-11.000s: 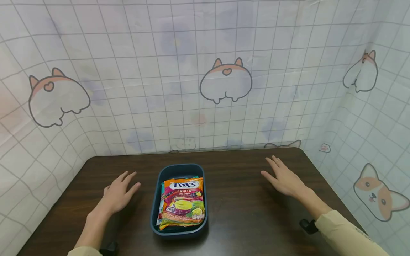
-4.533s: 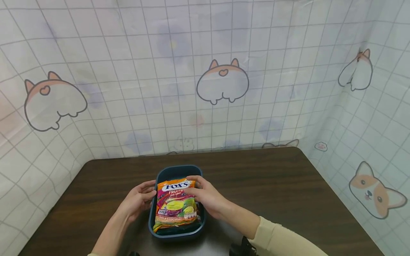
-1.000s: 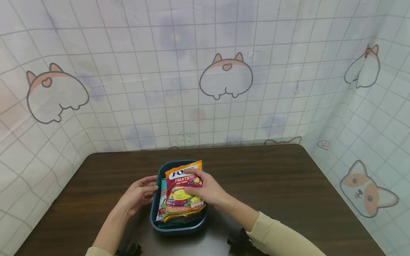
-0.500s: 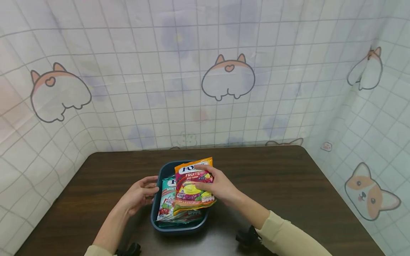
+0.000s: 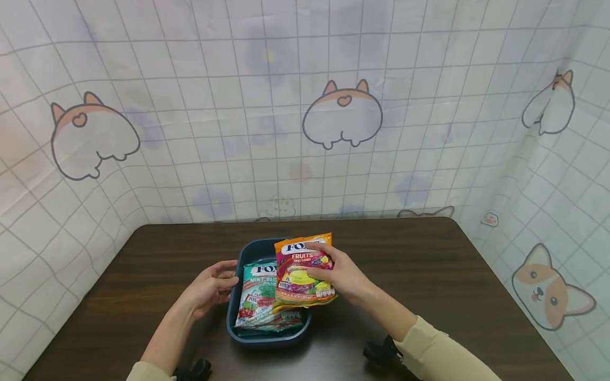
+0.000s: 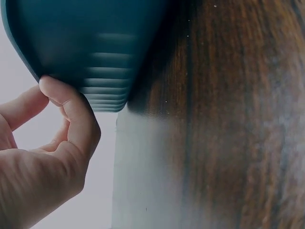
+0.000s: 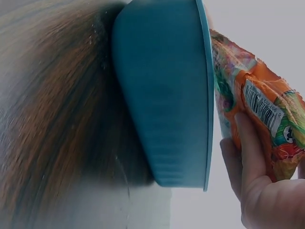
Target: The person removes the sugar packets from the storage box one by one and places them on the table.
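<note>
An orange and purple bag of fruit candy (image 5: 300, 280) is lifted over the right rim of a dark blue plastic bin (image 5: 269, 341). My right hand (image 5: 345, 275) grips the bag across its face, thumb in front; the right wrist view shows fingers under its barcode side (image 7: 262, 107). A green bag of mint candy (image 5: 259, 296) lies in the bin, partly covered by the raised bag. At the bin's left side, my left hand (image 5: 207, 291) pinches the rim between thumb and finger, as the left wrist view of the bin wall (image 6: 105, 47) shows.
The bin stands on a dark brown wooden table (image 5: 405, 264). A white gridded cloth (image 5: 214, 106) with cartoon dogs hangs behind and at both sides. Black straps with small devices (image 5: 381, 352) sit at the wrists.
From lying inside the bin, the fruit candy bag has been gripped, raised and carried right by my right hand, uncovering the mint bag. My left hand has come to the bin's rim and stayed there.
</note>
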The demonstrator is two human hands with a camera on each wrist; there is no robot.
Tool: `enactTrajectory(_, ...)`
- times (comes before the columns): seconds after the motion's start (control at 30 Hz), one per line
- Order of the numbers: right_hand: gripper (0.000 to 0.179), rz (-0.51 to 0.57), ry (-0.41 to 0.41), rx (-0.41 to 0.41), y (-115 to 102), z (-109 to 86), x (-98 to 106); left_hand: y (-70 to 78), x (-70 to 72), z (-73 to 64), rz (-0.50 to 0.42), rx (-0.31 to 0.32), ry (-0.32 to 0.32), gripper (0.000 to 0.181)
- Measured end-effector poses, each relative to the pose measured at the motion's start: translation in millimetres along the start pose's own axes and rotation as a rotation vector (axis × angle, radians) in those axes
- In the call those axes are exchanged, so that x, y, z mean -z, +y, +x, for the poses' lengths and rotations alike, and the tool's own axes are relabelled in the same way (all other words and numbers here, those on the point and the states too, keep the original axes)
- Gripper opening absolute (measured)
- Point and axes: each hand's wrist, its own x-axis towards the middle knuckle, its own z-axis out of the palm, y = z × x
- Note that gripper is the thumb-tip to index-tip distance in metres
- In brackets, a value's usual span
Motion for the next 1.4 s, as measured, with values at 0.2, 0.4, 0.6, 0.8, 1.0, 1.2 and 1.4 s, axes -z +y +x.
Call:
enactTrajectory(0.2,0.061,0.007,0.02,-0.018,4,-0.8,10,-0.4,1.1,-0.9,-0.008,0.001,-0.007,0.057)
enactTrajectory(0.4,0.062,0.031,0.018,-0.021,6,-1.5,20,-1.4,2.6,-1.2,-0.011,0.002,-0.007,0.057)
enactTrajectory(0.6,0.064,0.077,-0.014,-0.027,8,-1.2,30,-1.6,3.4,-0.8,-0.019,-0.003,-0.02,0.058)
enactTrajectory(0.8,0.065,0.092,-0.014,-0.042,10,-3.7,40,-2.5,2.8,-1.4,-0.019,0.004,-0.023,0.058)
enactTrajectory(1.0,0.064,0.113,0.012,-0.052,14,-5.1,50,-1.9,2.6,0.1,-0.027,-0.009,-0.031,0.058)
enactTrajectory(1.2,0.065,0.127,0.029,-0.076,22,-5.2,61,-3.5,2.9,-0.9,-0.028,-0.004,-0.037,0.059)
enactTrajectory(1.4,0.066,0.132,0.028,-0.085,26,-4.0,73,-0.3,3.0,-1.4,-0.033,-0.006,-0.044,0.059)
